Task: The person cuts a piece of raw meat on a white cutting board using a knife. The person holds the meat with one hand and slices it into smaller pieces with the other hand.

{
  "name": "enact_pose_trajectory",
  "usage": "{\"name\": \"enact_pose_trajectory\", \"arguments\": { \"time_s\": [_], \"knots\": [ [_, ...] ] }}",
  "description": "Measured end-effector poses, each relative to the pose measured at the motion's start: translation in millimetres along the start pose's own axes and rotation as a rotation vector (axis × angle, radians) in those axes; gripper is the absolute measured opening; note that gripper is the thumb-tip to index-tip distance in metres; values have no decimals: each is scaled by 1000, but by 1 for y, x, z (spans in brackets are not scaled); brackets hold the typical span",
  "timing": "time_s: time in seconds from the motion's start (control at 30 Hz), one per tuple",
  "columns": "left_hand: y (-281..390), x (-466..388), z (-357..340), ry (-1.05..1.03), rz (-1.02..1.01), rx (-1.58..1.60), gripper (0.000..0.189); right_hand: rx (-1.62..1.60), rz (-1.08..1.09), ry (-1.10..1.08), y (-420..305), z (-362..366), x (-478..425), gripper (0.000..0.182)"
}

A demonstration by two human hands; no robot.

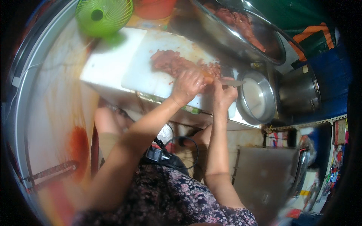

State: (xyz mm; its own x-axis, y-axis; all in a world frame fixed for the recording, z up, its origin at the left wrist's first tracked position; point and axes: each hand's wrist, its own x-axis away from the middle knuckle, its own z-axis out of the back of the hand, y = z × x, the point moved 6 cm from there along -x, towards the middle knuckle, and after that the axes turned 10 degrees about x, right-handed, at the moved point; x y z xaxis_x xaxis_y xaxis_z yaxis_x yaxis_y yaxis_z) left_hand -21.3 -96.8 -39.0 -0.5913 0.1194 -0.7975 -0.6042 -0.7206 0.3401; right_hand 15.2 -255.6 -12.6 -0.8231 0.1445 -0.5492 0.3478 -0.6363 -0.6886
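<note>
My left hand (pixel 189 84) is closed around the tan handle of a knife (pixel 232 82), whose blade points right. My right hand (pixel 224 94) has its fingers and thumb around the blade near the handle, and the tip sticks out past them. Both hands are over a white cutting board (pixel 141 76). Beyond my left hand lies a heap of raw meat (pixel 169 60). Smaller chopped meat pieces (pixel 210 67) lie beyond the knife. Some meat shows between my hands, but whether either hand touches it is hard to tell.
A metal bowl (pixel 270 96) of cloudy whitish liquid stands right of the board. Behind it, a large metal basin (pixel 226 34) holds more raw meat (pixel 240 25). A green plastic basket (pixel 113 11) and a red container (pixel 154 8) stand at the back left. A metal pot (pixel 299 87) stands far right.
</note>
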Motion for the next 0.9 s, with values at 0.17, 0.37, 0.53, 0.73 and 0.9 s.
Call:
{"name": "enact_pose_trajectory", "arguments": {
  "time_s": [0.17, 0.37, 0.53, 0.73, 0.9],
  "knots": [
    [2, -2, 1, -16, 1, 6, 42, -76, -64, -243, -9, 5, 15, 42],
    [1, -2, 5, -7, -12, 63, 47, 135, 66, -429, -48, -2, 37, 70],
    [2, -2, 6, 5, -31, 102, 49, 87, 115, -444, -50, -2, 43, 72],
    [5, -5, 10, 12, -26, 147, 45, 243, 19, -535, -29, 6, 33, 73],
    [1, -3, 15, 40, 18, 223, 45, 283, 13, -523, -24, 6, 36, 72]
  ]
}}
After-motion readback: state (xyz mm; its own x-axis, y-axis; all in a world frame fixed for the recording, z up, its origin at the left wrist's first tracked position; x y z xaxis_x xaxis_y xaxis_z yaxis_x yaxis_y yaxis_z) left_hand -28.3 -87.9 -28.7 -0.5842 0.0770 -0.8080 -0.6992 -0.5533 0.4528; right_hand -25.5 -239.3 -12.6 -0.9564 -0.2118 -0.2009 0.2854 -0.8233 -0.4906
